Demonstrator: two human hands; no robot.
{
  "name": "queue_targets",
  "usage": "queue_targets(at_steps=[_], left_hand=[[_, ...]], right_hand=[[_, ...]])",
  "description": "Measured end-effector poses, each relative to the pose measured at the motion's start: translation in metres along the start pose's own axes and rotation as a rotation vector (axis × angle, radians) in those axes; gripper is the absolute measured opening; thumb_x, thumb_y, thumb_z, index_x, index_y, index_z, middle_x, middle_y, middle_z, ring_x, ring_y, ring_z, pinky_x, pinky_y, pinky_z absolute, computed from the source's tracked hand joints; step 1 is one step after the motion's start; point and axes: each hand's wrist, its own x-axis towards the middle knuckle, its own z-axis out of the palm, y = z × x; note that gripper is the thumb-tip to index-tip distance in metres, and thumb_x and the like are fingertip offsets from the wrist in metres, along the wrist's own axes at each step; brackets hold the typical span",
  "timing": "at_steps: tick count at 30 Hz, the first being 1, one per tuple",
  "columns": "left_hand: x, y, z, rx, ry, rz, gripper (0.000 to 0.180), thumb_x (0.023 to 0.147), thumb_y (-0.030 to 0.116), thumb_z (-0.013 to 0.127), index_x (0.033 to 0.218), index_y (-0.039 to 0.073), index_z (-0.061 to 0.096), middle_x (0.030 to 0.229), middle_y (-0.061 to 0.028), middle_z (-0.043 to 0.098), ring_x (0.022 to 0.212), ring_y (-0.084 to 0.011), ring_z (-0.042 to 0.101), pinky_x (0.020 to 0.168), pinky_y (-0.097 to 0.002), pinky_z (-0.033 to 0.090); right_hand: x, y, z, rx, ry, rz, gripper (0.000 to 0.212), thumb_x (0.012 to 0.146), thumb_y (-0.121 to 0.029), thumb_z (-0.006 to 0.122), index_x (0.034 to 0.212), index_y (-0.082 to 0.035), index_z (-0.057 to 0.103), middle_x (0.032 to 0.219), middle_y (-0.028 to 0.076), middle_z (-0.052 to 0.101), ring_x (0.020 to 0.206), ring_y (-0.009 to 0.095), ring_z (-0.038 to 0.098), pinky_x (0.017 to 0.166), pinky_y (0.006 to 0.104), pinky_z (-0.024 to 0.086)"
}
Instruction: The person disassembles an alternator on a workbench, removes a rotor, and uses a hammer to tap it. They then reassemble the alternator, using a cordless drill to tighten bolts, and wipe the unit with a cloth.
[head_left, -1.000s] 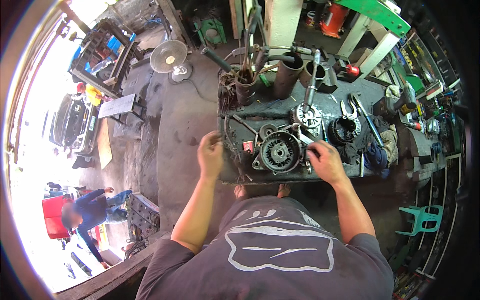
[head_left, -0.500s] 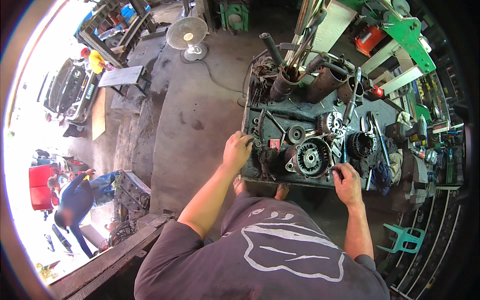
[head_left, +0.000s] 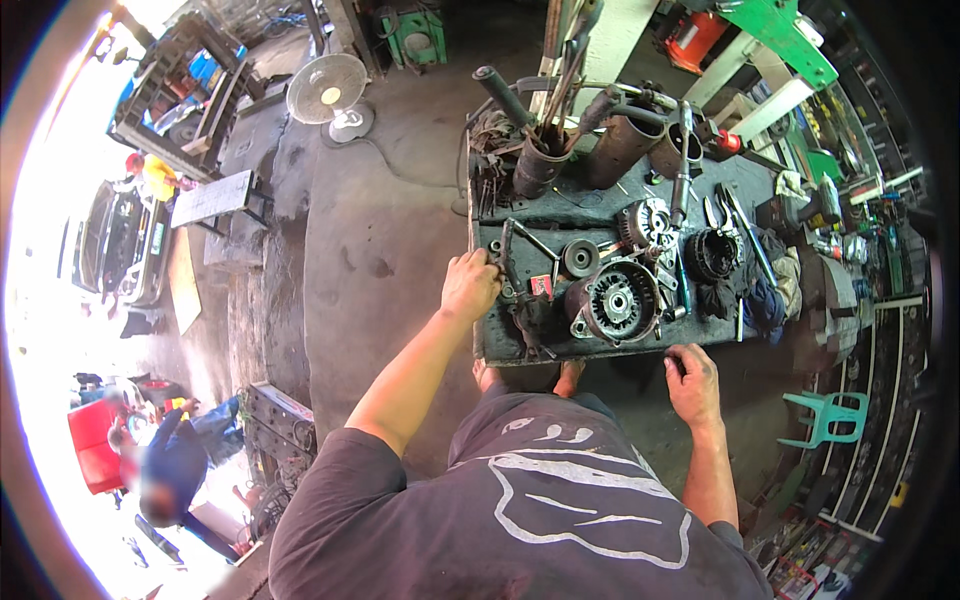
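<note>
My left hand (head_left: 472, 285) is at the left edge of the dark workbench (head_left: 630, 352), its fingers bent down beside small metal parts (head_left: 508, 290). What its fingertips pinch is hidden. My right hand (head_left: 692, 385) hangs just off the bench's front edge, fingers curled and thumb against them; anything inside is too small to make out. Between the hands lies an open round alternator housing (head_left: 618, 303) with a bearing at its centre. A grooved pulley (head_left: 580, 258), a small red box (head_left: 541, 286) and a second finned housing (head_left: 645, 222) lie around it.
Metal cylinders (head_left: 625, 150) holding rods stand at the bench's back. A dark wire-wound ring (head_left: 714, 257), a ratchet (head_left: 682, 185), pliers (head_left: 740, 220) and rags (head_left: 765, 310) lie to the right. A fan (head_left: 328, 90) stands on the floor, a green stool (head_left: 828, 418) lower right; people are at left.
My right hand has drawn back toward me, from over the bench's front edge to just off it. My left hand has shifted slightly farther along the left edge. The whole view has turned a little.
</note>
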Motion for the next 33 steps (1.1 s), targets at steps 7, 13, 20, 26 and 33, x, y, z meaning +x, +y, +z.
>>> queue_targets(at_steps=[7, 13, 20, 26, 33], left_hand=[[0.010, 0.006, 0.004, 0.189, 0.015, 0.037, 0.015, 0.090, 0.024, 0.075, 0.085, 0.011, 0.081, 0.110, -0.0107, 0.069, 0.113, -0.0309, 0.065, 0.099, -0.0483, 0.047], [0.013, -0.004, 0.008, 0.189, 0.038, 0.182, 0.014, 0.092, 0.020, 0.072, 0.088, 0.008, 0.080, 0.113, -0.0140, 0.070, 0.113, -0.0333, 0.066, 0.100, -0.0496, 0.047], [-0.032, 0.024, -0.030, -0.303, 0.339, -0.251, 0.014, 0.096, 0.010, 0.072, 0.104, -0.001, 0.077, 0.117, -0.0175, 0.075, 0.109, -0.0370, 0.073, 0.098, -0.0486, 0.057], [-0.042, 0.126, -0.075, -0.539, 0.355, -0.152, 0.019, 0.093, 0.005, 0.076, 0.111, -0.001, 0.079, 0.106, -0.0173, 0.079, 0.093, -0.0279, 0.079, 0.087, -0.0366, 0.062], [0.010, 0.223, -0.062, -0.424, -0.080, 0.160, 0.023, 0.093, 0.015, 0.076, 0.113, 0.004, 0.081, 0.105, -0.0173, 0.079, 0.095, -0.0361, 0.077, 0.087, -0.0441, 0.061]], right_hand=[[-0.005, -0.003, 0.004, -0.002, 0.014, 0.022, 0.012, 0.095, -0.005, 0.075, 0.107, -0.001, 0.074, 0.097, 0.017, 0.072, 0.090, 0.040, 0.071, 0.081, 0.0480, 0.057], [0.000, -0.006, 0.005, 0.045, 0.034, 0.009, 0.013, 0.096, -0.008, 0.077, 0.107, -0.002, 0.074, 0.095, 0.014, 0.071, 0.088, 0.038, 0.072, 0.079, 0.0473, 0.058], [-0.003, 0.009, -0.002, 0.030, 0.034, 0.048, 0.012, 0.096, -0.010, 0.077, 0.106, -0.004, 0.076, 0.098, 0.013, 0.072, 0.087, 0.037, 0.073, 0.078, 0.0461, 0.059], [-0.001, 0.069, 0.013, -0.044, 0.138, 0.112, 0.014, 0.098, -0.014, 0.075, 0.108, -0.005, 0.076, 0.105, 0.017, 0.076, 0.100, 0.041, 0.074, 0.089, 0.0502, 0.059], [0.062, 0.182, 0.038, 0.008, 0.273, 0.388, 0.027, 0.098, -0.020, 0.076, 0.116, 0.000, 0.076, 0.115, 0.023, 0.077, 0.110, 0.043, 0.073, 0.097, 0.0509, 0.057]])
